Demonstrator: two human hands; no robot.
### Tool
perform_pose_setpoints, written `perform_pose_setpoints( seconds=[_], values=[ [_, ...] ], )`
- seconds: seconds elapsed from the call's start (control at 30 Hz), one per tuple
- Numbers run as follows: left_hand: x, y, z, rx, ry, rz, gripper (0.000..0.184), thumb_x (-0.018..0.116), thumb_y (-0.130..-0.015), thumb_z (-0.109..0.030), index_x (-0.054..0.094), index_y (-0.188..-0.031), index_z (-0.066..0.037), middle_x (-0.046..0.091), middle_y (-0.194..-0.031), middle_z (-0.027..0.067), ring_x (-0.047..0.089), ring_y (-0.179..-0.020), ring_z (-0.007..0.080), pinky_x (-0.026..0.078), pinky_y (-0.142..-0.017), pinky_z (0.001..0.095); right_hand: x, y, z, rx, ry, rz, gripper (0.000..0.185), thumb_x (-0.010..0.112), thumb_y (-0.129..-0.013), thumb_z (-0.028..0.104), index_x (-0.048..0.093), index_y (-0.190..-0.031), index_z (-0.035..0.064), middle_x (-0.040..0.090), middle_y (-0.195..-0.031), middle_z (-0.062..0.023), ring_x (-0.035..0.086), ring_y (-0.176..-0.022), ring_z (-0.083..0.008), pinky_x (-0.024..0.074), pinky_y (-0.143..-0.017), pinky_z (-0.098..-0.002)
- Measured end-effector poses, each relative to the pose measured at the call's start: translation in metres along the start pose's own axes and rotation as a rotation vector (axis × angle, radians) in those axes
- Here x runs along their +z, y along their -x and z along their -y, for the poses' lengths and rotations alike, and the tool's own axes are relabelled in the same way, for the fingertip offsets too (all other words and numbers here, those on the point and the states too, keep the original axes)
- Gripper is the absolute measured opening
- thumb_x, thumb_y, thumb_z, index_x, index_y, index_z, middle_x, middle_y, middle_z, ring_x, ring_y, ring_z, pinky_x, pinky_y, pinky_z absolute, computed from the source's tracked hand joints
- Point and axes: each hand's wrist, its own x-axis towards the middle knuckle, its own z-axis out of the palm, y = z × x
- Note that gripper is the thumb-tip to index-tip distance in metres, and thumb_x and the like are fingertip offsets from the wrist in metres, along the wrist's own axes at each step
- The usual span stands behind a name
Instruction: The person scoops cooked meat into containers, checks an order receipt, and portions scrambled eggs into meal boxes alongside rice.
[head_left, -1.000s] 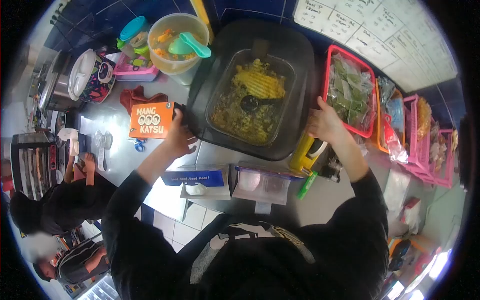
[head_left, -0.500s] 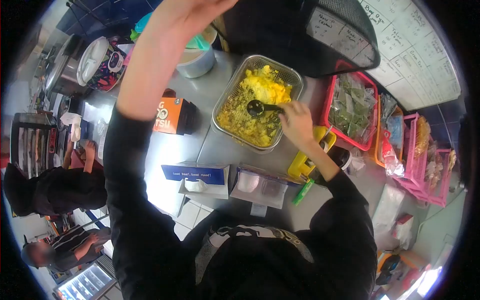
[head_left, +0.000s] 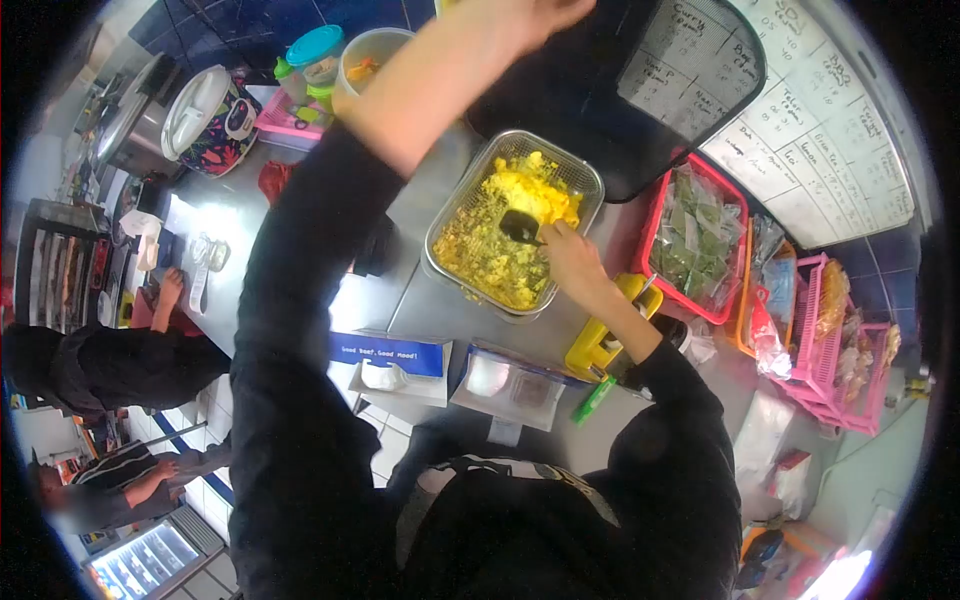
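My right hand (head_left: 572,258) is closed around the handle of a black spoon (head_left: 519,227). The spoon's bowl rests on crumbled yellow food, which looks like scrambled egg (head_left: 500,260), inside a rectangular metal tray (head_left: 583,180). Brighter yellow pieces are heaped at the tray's far side. My left hand (head_left: 545,15) is raised at the top edge, in front of a dark mesh panel; its fingers are blurred and partly cut off. Nearer my body sit two open paper boxes, one with a blue lid (head_left: 390,355), the other (head_left: 510,392) holding what looks like white rice.
Right of the tray stand a yellow holder (head_left: 600,335), a red basket (head_left: 655,235) of green packets and pink baskets (head_left: 815,330). A green marker-like stick (head_left: 594,402) lies nearby. At back left are tubs and a patterned cooker (head_left: 205,125). Two other people are at the left.
My left hand has swung to the right along the top edge. My right hand keeps the spoon in the tray, with its bowl turned and slightly shifted. The whole view has tilted a little.
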Motion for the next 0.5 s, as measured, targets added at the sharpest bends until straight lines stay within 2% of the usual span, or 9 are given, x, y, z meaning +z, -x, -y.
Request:
perform_pose_setpoints(
  seconds=[0.03, 0.07, 0.1, 0.17, 0.23, 0.27, 0.4, 0.47, 0.5],
  values=[
    [-0.011, 0.043, 0.014, -0.057, -0.017, 0.053, 0.025, 0.048, -0.094, -0.016, 0.043, -0.110, 0.002, 0.050, -0.116, 0.0200, 0.053, -0.106, 0.0349, 0.045, -0.098, 0.0455, -0.005, 0.002, -0.002, 0.001, 0.003, 0.004, 0.024, 0.055, -0.079, 0.003, 0.051, -0.102, 0.0042, 0.053, -0.094, -0.0158, 0.058, -0.087, -0.0371, 0.0494, -0.071, -0.0467],
    [0.013, 0.113, 0.029, -0.140, -0.109, -0.193, 0.024, 0.049, -0.092, -0.017, 0.045, -0.110, -0.001, 0.052, -0.112, 0.0172, 0.054, -0.104, 0.0338, 0.047, -0.093, 0.0465, -0.010, -0.001, -0.006, 0.032, 0.062, -0.025, 0.024, 0.053, -0.080, 0.002, 0.051, -0.103, 0.0046, 0.053, -0.096, -0.0162, 0.058, -0.085, -0.0377, 0.0501, -0.069, -0.0467],
    [-0.023, 0.141, 0.055, -0.225, -0.100, -0.231, 0.026, 0.052, -0.091, -0.020, 0.047, -0.111, -0.004, 0.053, -0.113, 0.0149, 0.055, -0.103, 0.0333, 0.048, -0.088, 0.0481, -0.015, -0.002, -0.009, 0.063, 0.121, -0.051, 0.024, 0.050, -0.081, 0.001, 0.050, -0.104, 0.0050, 0.053, -0.097, -0.0166, 0.059, -0.084, -0.0383, 0.0509, -0.067, -0.0466],
    [-0.084, 0.210, 0.095, -0.520, -0.077, -0.203, 0.040, 0.061, -0.085, -0.024, 0.048, -0.118, -0.005, 0.052, -0.117, 0.0119, 0.054, -0.101, 0.0337, 0.044, -0.092, 0.0515, -0.019, -0.009, -0.014, 0.054, 0.183, -0.101, 0.022, 0.050, -0.080, 0.002, 0.051, -0.102, 0.0044, 0.054, -0.097, -0.0147, 0.060, -0.082, -0.0341, 0.0524, -0.065, -0.0439],
    [-0.079, 0.255, 0.105, -0.672, -0.033, -0.567, 0.046, 0.057, -0.085, -0.016, 0.041, -0.125, -0.001, 0.050, -0.120, 0.0173, 0.048, -0.110, 0.0372, 0.030, -0.101, 0.0574, -0.006, -0.020, -0.026, -0.180, 0.437, -0.359, 0.023, 0.057, -0.072, 0.001, 0.053, -0.095, 0.0017, 0.055, -0.085, -0.0121, 0.062, -0.075, -0.0275, 0.0537, -0.062, -0.0352],
    [-0.097, 0.253, 0.133, -0.815, -0.029, -0.941, 0.047, 0.055, -0.085, -0.012, 0.038, -0.127, 0.001, 0.050, -0.117, 0.0199, 0.046, -0.112, 0.0378, 0.026, -0.104, 0.0588, 0.000, -0.021, -0.025, -0.230, 0.563, -0.344, 0.020, 0.059, -0.069, 0.003, 0.055, -0.088, 0.0017, 0.053, -0.081, -0.0097, 0.061, -0.072, -0.0237, 0.0532, -0.061, -0.0314],
    [-0.113, 0.271, 0.154, -0.725, 0.075, -0.790, 0.042, 0.048, -0.085, -0.006, 0.035, -0.122, 0.010, 0.049, -0.104, 0.0208, 0.046, -0.109, 0.0364, 0.021, -0.106, 0.0587, 0.023, -0.009, -0.013, -0.267, 0.687, -0.204, 0.015, 0.060, -0.068, 0.003, 0.057, -0.083, 0.0018, 0.053, -0.081, -0.0100, 0.061, -0.073, -0.0242, 0.0530, -0.059, -0.0313],
    [-0.124, 0.270, 0.163, -0.698, 0.129, -0.586, 0.031, 0.043, -0.085, -0.005, 0.038, -0.110, 0.014, 0.047, -0.095, 0.0183, 0.049, -0.100, 0.0350, 0.028, -0.103, 0.0548, 0.028, -0.005, -0.008, -0.258, 0.642, -0.198, 0.013, 0.060, -0.067, 0.003, 0.057, -0.079, 0.0017, 0.054, -0.081, -0.0107, 0.061, -0.072, -0.0248, 0.0528, -0.056, -0.0322],
    [-0.120, 0.270, 0.163, -0.695, 0.137, -0.586, 0.031, 0.043, -0.085, -0.005, 0.038, -0.110, 0.014, 0.047, -0.095, 0.0183, 0.049, -0.100, 0.0350, 0.028, -0.103, 0.0548, 0.032, -0.004, -0.008, -0.264, 0.646, -0.194, 0.013, 0.060, -0.067, 0.003, 0.057, -0.079, 0.0017, 0.054, -0.081, -0.0107, 0.061, -0.072, -0.0248, 0.0528, -0.056, -0.0322]
  ],
)
